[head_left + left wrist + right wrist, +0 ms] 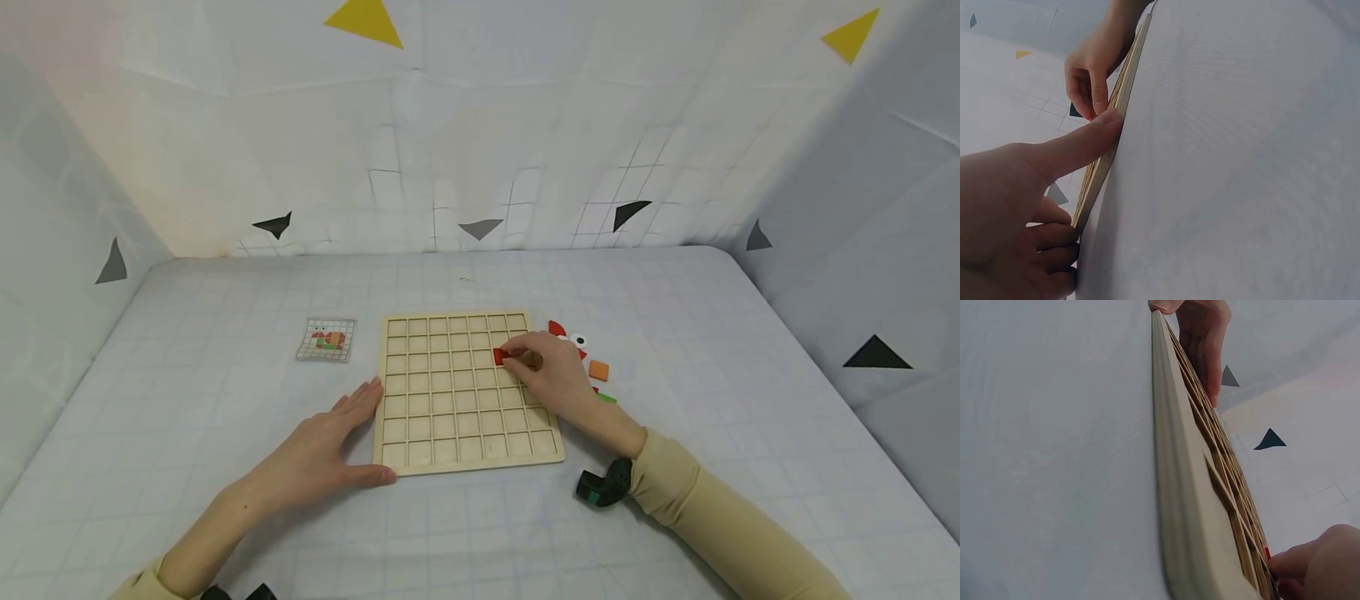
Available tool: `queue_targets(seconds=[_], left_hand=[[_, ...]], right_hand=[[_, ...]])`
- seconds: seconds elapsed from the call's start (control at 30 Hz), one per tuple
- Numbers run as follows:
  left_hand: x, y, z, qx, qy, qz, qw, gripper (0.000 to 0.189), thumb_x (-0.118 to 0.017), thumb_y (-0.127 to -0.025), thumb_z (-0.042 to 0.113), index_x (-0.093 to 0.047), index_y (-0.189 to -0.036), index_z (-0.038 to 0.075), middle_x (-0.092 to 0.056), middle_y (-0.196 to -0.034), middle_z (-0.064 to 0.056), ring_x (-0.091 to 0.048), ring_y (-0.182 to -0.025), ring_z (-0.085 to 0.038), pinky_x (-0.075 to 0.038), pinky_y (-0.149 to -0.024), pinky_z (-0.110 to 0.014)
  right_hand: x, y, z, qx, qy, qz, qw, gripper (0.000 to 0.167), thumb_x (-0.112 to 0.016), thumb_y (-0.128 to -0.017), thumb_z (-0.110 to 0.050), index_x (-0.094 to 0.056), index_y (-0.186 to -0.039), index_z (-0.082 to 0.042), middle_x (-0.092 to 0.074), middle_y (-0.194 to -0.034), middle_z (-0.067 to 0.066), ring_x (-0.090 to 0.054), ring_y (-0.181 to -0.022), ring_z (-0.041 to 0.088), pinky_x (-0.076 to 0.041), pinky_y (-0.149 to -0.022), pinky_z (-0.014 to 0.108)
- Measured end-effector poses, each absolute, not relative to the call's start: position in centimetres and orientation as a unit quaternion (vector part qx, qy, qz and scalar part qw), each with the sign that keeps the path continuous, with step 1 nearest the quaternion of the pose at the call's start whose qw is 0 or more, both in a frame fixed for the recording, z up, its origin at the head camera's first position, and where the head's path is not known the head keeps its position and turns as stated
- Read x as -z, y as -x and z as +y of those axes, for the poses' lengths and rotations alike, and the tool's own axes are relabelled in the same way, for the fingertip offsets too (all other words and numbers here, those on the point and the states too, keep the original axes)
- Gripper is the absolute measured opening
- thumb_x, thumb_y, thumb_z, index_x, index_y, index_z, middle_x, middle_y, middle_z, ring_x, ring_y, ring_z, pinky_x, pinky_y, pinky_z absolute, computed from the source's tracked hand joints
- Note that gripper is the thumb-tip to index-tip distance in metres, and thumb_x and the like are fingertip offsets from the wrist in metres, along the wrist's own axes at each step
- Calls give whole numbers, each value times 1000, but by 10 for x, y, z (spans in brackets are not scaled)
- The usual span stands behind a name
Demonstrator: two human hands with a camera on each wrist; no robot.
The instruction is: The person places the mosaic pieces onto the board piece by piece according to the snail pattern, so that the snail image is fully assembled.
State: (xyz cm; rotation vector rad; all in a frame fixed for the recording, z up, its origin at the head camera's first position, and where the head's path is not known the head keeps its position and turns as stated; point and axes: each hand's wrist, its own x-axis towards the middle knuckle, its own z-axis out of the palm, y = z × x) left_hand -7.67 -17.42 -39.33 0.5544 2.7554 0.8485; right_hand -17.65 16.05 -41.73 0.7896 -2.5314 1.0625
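A pale wooden grid board [480, 465] lies flat in the middle of the table. My left hand [322, 450] steadies its left side, fingertips at the left edge and thumb at the near left corner. Between thumb and fingertips, my right hand [555, 371] pinches a small red tile [498, 357] at a cell toward the board's right side. In the right wrist view only a sliver of the red tile [1267, 552] shows beside the fingers. The left wrist view shows the left thumb [1094, 134] laid along the board's edge.
Right of the board, partly hidden by my right hand, are an orange square tile [598, 371], a round eye piece [578, 341], a red piece [556, 328] and a green piece [607, 398]. A small picture card [327, 340] with a coloured pattern lies left of the board.
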Motion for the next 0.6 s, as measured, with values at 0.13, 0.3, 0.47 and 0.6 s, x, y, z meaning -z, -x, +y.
queue_targets(seconds=[0.13,0.3,0.47,0.6], left_hand=[[393,77,-173,-288,-186,934,103,114,-80,-73,61,-28,-157,4,-27,-163,-12,-31,-148,-37,-29,-118,-57],[394,77,-171,-282,-175,937,109,114,-79,-74,62,-27,-158,5,-27,-164,-11,-32,-147,-39,-30,-116,-60],[393,78,-171,-281,-169,938,109,113,-80,-74,61,-27,-158,7,-28,-164,-10,-33,-146,-40,-30,-115,-61],[393,77,-172,-281,-171,938,106,112,-80,-74,60,-28,-158,6,-28,-164,-10,-32,-147,-38,-30,-117,-59]], right_hand=[[409,178,169,-362,-269,-880,151,18,-78,-87,-8,-75,-104,-7,-73,-91,4,-62,-71,17,-48,-61,25],[398,181,203,-377,-218,-889,140,19,-75,-90,-13,-75,-108,-9,-74,-99,5,-64,-89,23,-51,-71,35],[399,177,246,-365,-153,-913,98,22,-72,-93,-21,-73,-114,-13,-72,-104,6,-61,-101,26,-47,-90,49],[406,172,273,-341,-153,-923,86,23,-73,-92,-22,-73,-115,-15,-72,-104,3,-61,-101,22,-47,-90,44]])
